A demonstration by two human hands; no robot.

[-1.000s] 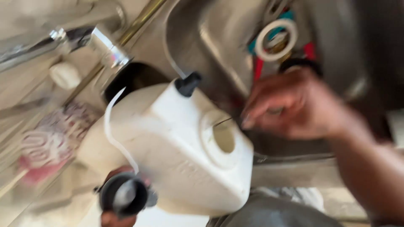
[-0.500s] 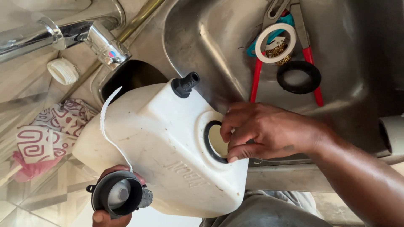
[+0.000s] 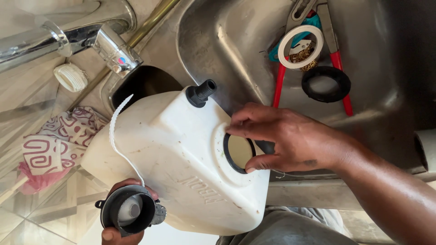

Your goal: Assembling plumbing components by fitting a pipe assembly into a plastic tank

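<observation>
A white plastic tank [image 3: 181,159] lies tilted over the edge of a steel sink [image 3: 218,54], with a black threaded spout [image 3: 202,92] at its top. My right hand [image 3: 290,136] rests on the tank's round side hole. Its thumb and fingertips pinch a black rubber ring [image 3: 228,156] seated around that hole. My left hand [image 3: 129,183] is below the tank and grips a black round fitting [image 3: 128,216] with a grey centre. A thin white strap [image 3: 119,136] curves from that fitting up along the tank.
In the sink lie red-handled pliers [image 3: 279,81], a white ring [image 3: 299,46] and a black rubber ring [image 3: 326,84]. A chrome tap [image 3: 86,38] and a white ribbed cap [image 3: 71,77] are at the upper left, a patterned cloth [image 3: 54,145] at the left. A white pipe end [image 3: 427,149] shows at the right edge.
My right hand has come from the sink side onto the tank's hole, and the black ring now sits around it. The tank and my left hand have barely moved.
</observation>
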